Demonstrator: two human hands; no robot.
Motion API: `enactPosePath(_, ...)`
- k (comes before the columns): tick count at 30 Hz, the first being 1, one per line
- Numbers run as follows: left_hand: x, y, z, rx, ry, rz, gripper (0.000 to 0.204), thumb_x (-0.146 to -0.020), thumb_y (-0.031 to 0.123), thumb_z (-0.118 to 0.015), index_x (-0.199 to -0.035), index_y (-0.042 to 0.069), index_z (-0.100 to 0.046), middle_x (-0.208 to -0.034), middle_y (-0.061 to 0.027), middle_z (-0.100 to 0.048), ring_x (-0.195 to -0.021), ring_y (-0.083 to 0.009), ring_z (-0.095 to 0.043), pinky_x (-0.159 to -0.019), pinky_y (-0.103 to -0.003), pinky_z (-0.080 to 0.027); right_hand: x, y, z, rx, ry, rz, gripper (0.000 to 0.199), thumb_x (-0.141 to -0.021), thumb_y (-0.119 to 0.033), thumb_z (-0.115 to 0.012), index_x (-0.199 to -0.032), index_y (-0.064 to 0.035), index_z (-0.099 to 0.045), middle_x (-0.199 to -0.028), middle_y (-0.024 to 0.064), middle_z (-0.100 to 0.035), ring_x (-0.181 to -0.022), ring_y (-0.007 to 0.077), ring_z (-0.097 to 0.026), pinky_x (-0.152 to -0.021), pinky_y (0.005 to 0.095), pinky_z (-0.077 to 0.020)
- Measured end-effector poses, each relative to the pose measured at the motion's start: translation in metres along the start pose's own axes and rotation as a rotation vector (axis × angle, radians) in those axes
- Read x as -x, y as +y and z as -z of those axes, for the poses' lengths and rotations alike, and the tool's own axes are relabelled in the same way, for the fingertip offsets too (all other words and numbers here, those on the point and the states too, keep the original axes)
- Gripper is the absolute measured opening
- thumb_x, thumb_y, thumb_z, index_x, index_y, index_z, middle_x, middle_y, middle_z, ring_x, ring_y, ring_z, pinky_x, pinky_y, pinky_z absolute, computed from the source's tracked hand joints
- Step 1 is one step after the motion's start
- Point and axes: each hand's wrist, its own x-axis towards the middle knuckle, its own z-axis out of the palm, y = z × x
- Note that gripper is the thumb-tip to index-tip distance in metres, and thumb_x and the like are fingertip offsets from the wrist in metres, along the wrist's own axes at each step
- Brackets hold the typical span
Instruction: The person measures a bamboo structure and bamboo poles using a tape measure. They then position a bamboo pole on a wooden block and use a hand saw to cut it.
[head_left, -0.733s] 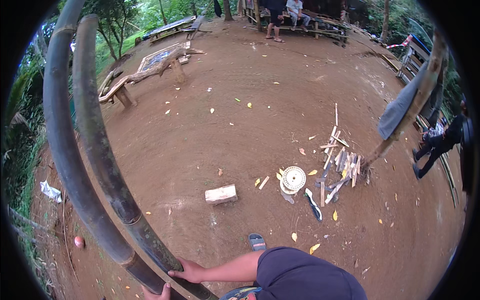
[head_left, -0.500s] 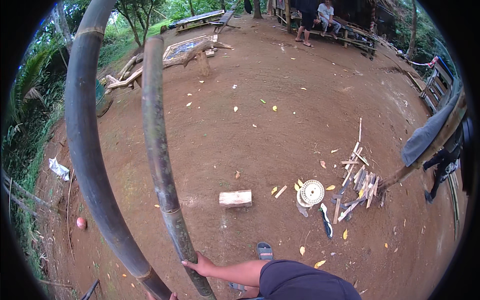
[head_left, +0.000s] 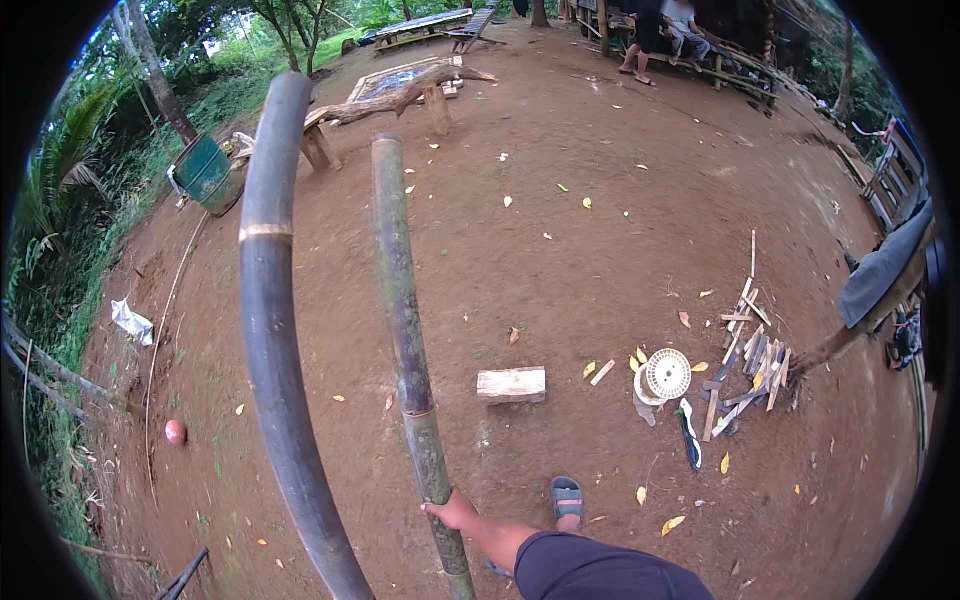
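Over the dirt yard [head_left: 600,290], the right hand [head_left: 455,508] clasped a mottled bamboo pole [head_left: 401,300] pointing toward eleven o'clock, a darker bamboo pole [head_left: 278,350] at nine o'clock, left hand unseen; steadying seemed the step, calling next for balance.

Brown ground [head_left: 600,280] is spread around the grip [head_left: 458,510]; greenery [head_left: 85,325] is seen left of it, a log bench [head_left: 402,101] beyond.

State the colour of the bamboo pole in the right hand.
The bamboo pole is mottled grey-green and purplish brown, seen best in the head view.
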Motion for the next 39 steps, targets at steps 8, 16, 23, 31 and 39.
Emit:
enactPosePath(8,0.042,-0.069,-0.016,-0.098,-0.107,0.182,0.077,-0.08,0.039,-0.079,-0.136,-0.002,-0.045,-0.106,-0.0253,-0.068,-0.097,-0.0362,-0.068,-0.08,-0.045,-0.054,-0.031,-0.008,-0.014,0.026,0.091,-0.113,0.095,-0.067,-0.061,-0.079,-0.131,0.0015,-0.046,-0.128,0.0247,-0.059,-0.12,0.0388,-0.058,-0.099,0.0455,-0.0469)
enactPosePath(16,0.071,-0.097,-0.036,-0.063,-0.116,0.272,0.08,-0.081,0.037,-0.077,-0.141,-0.001,-0.04,-0.111,-0.0252,-0.067,-0.099,-0.0363,-0.067,-0.079,-0.045,-0.054,-0.03,-0.014,-0.008,0.328,0.032,-0.167,0.07,-0.086,-0.045,-0.066,-0.13,0.0057,-0.047,-0.121,0.0268,-0.063,-0.115,0.0403,-0.061,-0.098,0.0467,-0.0478)
enactPosePath(23,0.053,-0.119,-0.067,0.344,-0.058,0.327,0.083,-0.077,0.029,-0.081,-0.144,0.004,-0.038,-0.114,-0.0207,-0.064,-0.101,-0.0336,-0.062,-0.089,-0.042,-0.05,0.029,0.06,0.022,0.745,-0.372,0.136,0.063,-0.087,-0.042,-0.061,-0.126,0.0066,-0.054,-0.118,0.0281,-0.064,-0.111,0.0418,-0.062,-0.097,0.0487,-0.0484)
enactPosePath(31,0.059,-0.058,-0.093,-0.089,0.104,0.087,0.065,-0.079,0.027,-0.08,-0.127,-0.004,-0.049,-0.108,-0.0182,-0.063,-0.099,-0.0224,-0.064,-0.085,-0.036,-0.053,0.01,0.239,0.237,1.274,-0.641,0.269,0.041,-0.093,-0.041,-0.052,-0.12,-0.0156,-0.067,-0.118,0.0217,-0.065,-0.108,0.0406,-0.062,-0.095,0.0486,-0.0491)
enactPosePath(39,0.007,-0.013,-0.109,-0.06,-0.062,0.211,0.093,-0.066,0.044,-0.086,-0.132,-0.007,-0.045,-0.119,-0.0288,-0.063,-0.111,-0.0381,-0.063,-0.096,-0.042,-0.05,0.115,0.158,0.491,0.521,0.475,-0.108,0.043,-0.083,-0.034,-0.071,-0.109,-0.0002,-0.069,-0.114,0.0218,-0.068,-0.108,0.0367,-0.064,-0.092,0.0422,-0.0514)
